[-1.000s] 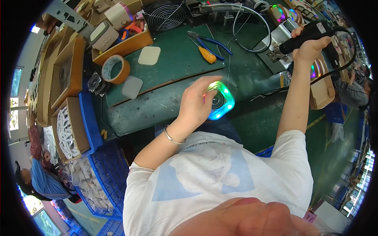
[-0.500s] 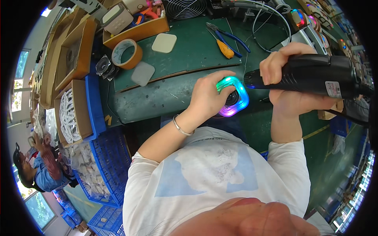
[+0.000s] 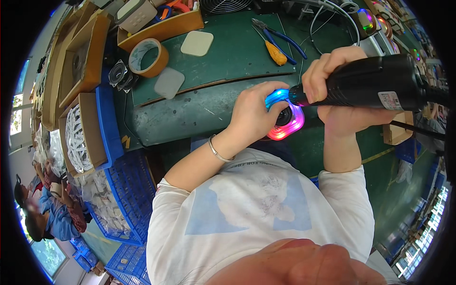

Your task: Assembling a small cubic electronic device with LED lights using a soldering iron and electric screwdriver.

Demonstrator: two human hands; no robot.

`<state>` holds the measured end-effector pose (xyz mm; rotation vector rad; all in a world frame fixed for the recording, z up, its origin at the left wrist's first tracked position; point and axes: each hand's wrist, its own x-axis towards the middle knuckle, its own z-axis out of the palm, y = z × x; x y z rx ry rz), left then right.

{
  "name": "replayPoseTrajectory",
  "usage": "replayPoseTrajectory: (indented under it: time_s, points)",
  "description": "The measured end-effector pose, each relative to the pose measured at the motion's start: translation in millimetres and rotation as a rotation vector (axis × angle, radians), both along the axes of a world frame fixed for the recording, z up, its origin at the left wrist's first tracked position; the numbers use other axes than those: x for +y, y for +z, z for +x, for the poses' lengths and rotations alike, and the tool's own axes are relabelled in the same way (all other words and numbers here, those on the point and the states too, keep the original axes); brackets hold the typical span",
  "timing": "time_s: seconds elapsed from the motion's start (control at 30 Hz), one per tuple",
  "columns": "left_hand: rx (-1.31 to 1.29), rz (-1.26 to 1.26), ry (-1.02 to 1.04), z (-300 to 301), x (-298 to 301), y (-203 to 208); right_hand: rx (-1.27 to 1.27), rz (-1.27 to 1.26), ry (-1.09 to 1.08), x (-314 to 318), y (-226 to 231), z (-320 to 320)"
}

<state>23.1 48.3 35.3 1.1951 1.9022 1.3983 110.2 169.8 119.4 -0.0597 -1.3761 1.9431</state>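
My left hand [image 3: 251, 111] is closed around a small square speaker [image 3: 293, 127] with a rounded light ring, its thumb lying near the round black cone. The ring glows blue at the top and pink-red below. In my right hand [image 3: 320, 78] is a thick black corded power tool [image 3: 368, 80], seemingly an electric screwdriver, lying nearly level. Its narrow left end meets the upper right edge of the glowing ring, and the exact contact point is too small to make out. Both hands are over the near edge of the green bench [image 3: 190, 121].
Beyond my left hand lie a tape roll [image 3: 162, 61], a pale square plate [image 3: 196, 43], a grey one [image 3: 169, 82] and a loose speaker driver [image 3: 118, 75]. Diagonal pliers [image 3: 289, 43] rest near the tool. A blue crate [image 3: 135, 190] of bagged parts stands left; a co-worker [image 3: 61, 209] sits beyond.
The tool has shifted left and its tip has reached the light ring's upper edge. The ring's colours have gone from green-blue to blue and pink-red. The view has shifted slightly.
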Motion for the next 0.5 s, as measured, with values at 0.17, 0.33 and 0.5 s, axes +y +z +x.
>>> replayPoseTrajectory:
  time_s: [0.17,0.33,0.5]
  points:
    - [0.004,-0.012,-0.011,0,0,2,0.047,0.03,0.106,8,-12,-4]
    - [-0.017,0.02,0.023,1,1,-2,0.112,-0.059,0.122,-3,-15,4]
    - [0.101,0.075,0.044,1,-4,-3,0.246,-0.153,-0.188,-4,-20,24]
